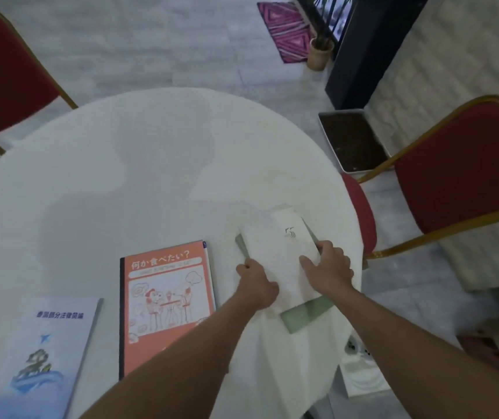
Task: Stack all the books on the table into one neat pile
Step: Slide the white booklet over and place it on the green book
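White book (278, 252) lying askew on green book (305, 313), left hand (255, 284) and right hand (330, 267) gripping its long edges; judged thin, light, stiff, slippery-covered, best held by opposite edges

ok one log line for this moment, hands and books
left hand on white book edge | right hand on top | green book beneath | orange book, blue book unstacked

Banquet-style room – round white table (139, 164), red chairs (465, 176) (gilt frames)
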{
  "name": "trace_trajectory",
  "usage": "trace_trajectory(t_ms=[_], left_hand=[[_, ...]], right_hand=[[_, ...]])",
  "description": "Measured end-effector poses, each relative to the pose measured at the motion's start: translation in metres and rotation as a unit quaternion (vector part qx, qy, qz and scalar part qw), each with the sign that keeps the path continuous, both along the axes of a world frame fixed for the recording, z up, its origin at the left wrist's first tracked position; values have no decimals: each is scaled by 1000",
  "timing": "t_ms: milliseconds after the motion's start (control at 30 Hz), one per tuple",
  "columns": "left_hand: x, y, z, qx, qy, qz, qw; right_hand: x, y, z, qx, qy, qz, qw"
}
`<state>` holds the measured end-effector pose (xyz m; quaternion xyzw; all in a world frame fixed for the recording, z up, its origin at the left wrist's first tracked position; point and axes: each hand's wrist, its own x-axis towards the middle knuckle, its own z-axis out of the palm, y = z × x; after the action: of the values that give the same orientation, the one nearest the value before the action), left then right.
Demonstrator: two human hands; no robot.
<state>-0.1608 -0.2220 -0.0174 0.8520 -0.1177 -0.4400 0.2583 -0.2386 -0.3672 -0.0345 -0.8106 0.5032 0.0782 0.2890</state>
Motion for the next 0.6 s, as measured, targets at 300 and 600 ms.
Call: trace_trajectory(t_ms=[300, 600], left_hand=[[55, 34, 2, 39, -111, -17, 993], [34, 46, -1, 26, -137, -40, 989]], right_hand=[[21, 54, -1, 82, -6, -7, 997], [11, 54, 4, 89, -65, -23, 994]])
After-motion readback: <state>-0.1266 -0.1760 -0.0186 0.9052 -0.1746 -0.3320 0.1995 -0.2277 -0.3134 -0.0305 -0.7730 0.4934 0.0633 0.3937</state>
